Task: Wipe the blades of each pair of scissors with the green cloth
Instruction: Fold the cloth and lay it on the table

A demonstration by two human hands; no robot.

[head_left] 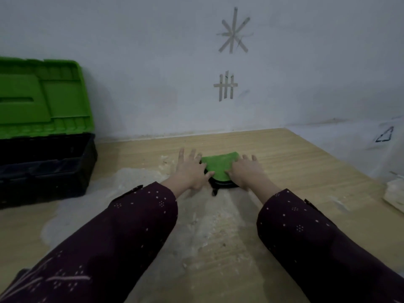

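A folded green cloth (219,165) lies on the wooden table, on top of a dark object (220,185) whose black edge shows below it; I cannot tell whether that is scissors. My left hand (190,169) rests flat at the cloth's left edge, fingers spread, thumb touching the cloth. My right hand (247,170) lies flat at the cloth's right edge, fingers spread, thumb on the cloth. Neither hand grips anything. No scissor blades are visible.
An open toolbox (43,167) with a black body and green raised lid stands at the left against the wall. A pale object (394,193) sits at the table's right edge. Whitish patches cover the table (295,158) near me.
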